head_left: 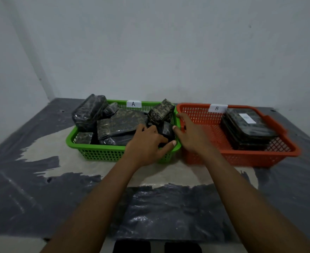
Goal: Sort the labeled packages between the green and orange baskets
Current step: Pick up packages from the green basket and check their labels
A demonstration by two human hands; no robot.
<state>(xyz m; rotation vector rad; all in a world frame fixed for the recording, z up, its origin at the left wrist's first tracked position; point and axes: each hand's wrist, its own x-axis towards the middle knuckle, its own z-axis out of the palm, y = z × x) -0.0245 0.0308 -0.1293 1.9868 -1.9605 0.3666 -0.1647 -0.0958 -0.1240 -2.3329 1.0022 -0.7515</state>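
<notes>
The green basket (pixel 103 152), tagged "A" (pixel 133 104), holds several dark wrapped packages, one large flat one (pixel 119 123) in the middle. The orange basket (pixel 251 156), tagged "B" (pixel 216 108), stands touching its right side and holds a stack of dark packages (pixel 249 132) with a white label on top. My left hand (pixel 147 141) reaches into the green basket's front right corner and grips a small dark package (pixel 167 129), thumb along the rim. My right hand (pixel 190 134) lies over the seam between the baskets, fingers spread, its thumb touching the same package.
Both baskets sit at the back of a table covered with wrinkled dark plastic sheeting (pixel 161 207), with a pale bare patch (pixel 68 161) in front of the green basket. A grey wall rises right behind the baskets.
</notes>
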